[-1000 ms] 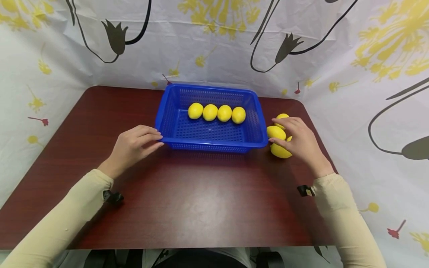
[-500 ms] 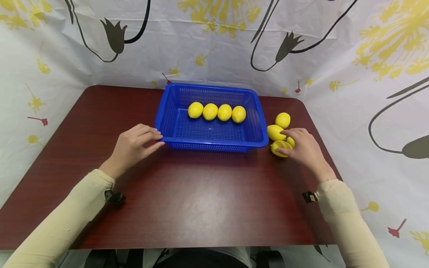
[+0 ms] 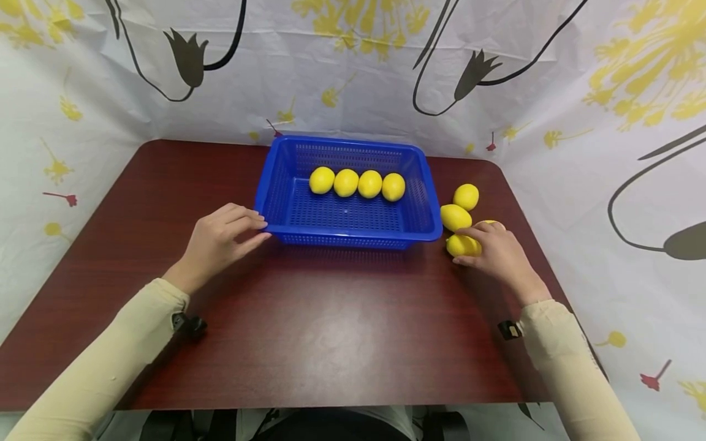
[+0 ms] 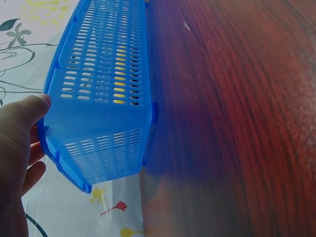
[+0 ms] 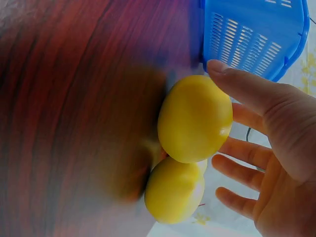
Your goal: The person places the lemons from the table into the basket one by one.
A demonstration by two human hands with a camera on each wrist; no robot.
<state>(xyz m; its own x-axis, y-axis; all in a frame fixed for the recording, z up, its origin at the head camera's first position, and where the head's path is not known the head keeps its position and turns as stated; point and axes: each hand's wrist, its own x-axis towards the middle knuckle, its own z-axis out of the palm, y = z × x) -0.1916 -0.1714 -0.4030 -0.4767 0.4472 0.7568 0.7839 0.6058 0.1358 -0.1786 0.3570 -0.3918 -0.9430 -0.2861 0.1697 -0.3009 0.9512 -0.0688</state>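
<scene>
A blue plastic basket (image 3: 347, 236) with perforated sides stands at the back middle, with a row of several yellow lemons (image 3: 345, 183) inside. My left hand (image 3: 223, 242) pinches its front-left corner; in the left wrist view the thumb (image 4: 37, 106) lies on the outer side of the rim, fingers behind. To the right of the basket several more lemons (image 3: 455, 217) lie in a cluster. My right hand (image 3: 499, 257) has thumb and index finger around the front lemon (image 5: 195, 118), its other fingers spread loosely. Another lemon (image 3: 488, 222) is mostly hidden behind this hand.
A dark red-brown wooden table (image 3: 331, 331) carries everything. White cloth (image 3: 364, 86) printed with flowers hangs behind it and at both sides. One lemon (image 3: 466, 196) lies farthest back in the right cluster, near the table's right edge.
My right hand has drawn back from the rear lemons, then lowered around the front one. That lemon has turned slightly. The left hand and the basket have stayed put.
</scene>
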